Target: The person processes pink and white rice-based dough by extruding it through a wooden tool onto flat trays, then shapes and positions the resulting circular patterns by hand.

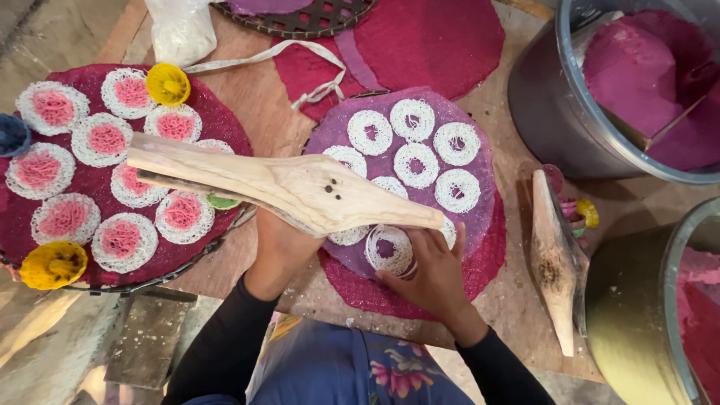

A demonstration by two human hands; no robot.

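Seen from the head camera, a person's left hand (pixel 279 247) grips a long wooden press (pixel 289 187) from beneath, holding it level over a wooden table (pixel 262 112). The right hand (pixel 433 274), fingers curled, touches a fresh white noodle ring (pixel 390 250) at the near edge of a purple cloth-covered tray (pixel 457 202) in the table's middle. That tray carries about nine white rings, some partly hidden by the press. A dark red tray (pixel 210 112) at the left edge holds some ten rings with pink centres, one half hidden, plus two yellow cups (pixel 167 84). A second wooden press (pixel 555 259) lies near the right edge. Two metal pots (pixel 555 112) of pink dough stand at the right, one in the far corner, one nearer.
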